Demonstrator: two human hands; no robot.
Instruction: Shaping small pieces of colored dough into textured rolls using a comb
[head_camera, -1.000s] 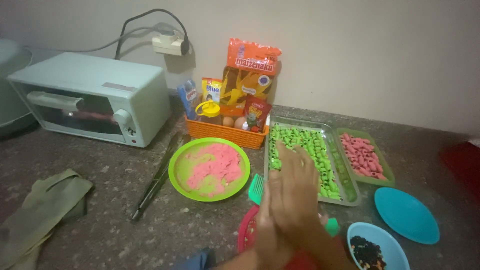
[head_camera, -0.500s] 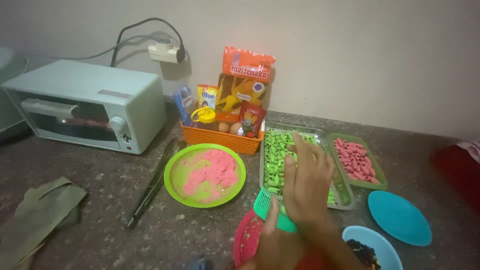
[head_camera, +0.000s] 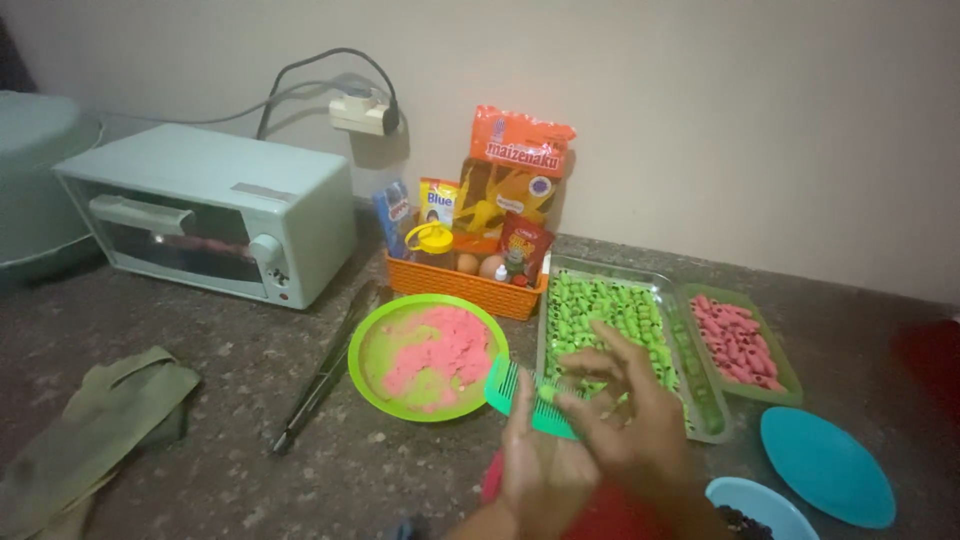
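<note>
Both hands ours: left hand (head_camera: 535, 470) grips green comb (head_camera: 520, 397) beside green plate (head_camera: 428, 356); right hand (head_camera: 630, 420) presses soft, fragile dough onto it.

comb (head_camera: 520, 400): green
round plate (head_camera: 372, 388): lime-green rim; pink and pale green dough patches inside
clear tray (head_camera: 690, 390): rows of green pieces
small tray (head_camera: 775, 365): green, holds pink pieces
basket (head_camera: 465, 290): orange
toaster oven (head_camera: 210, 210): pale mint
dish (head_camera: 825, 465): teal
tongs (head_camera: 325, 370): dark
counter (head_camera: 200, 480): speckled grey-brown
</note>
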